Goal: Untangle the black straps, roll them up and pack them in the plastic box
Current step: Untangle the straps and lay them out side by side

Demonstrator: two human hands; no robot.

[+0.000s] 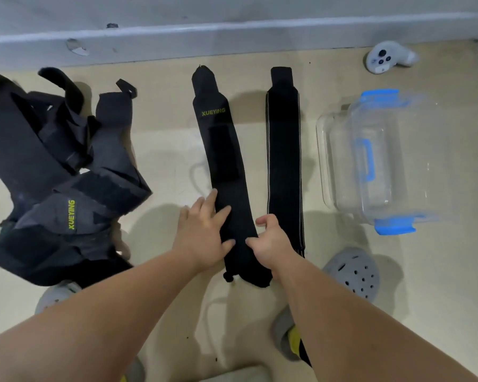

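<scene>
Strap pile (61,175), black and tangled, is seen in the head view at the left of the beige floor (163,150). A centre strap (224,161), marked XUEYING, is laid flat, running from near to far. A second strap (284,161) is laid alongside, just to its right and not touching it. The left hand (202,235) is pressed flat on the centre strap's near part, fingers spread. The right hand (271,241) is curled round that strap's right edge, thumb on top. The box (370,161), clear with blue clips, is placed at the right. A white controller (387,60) is located far right, and a grey shoe (353,274) near right.
</scene>
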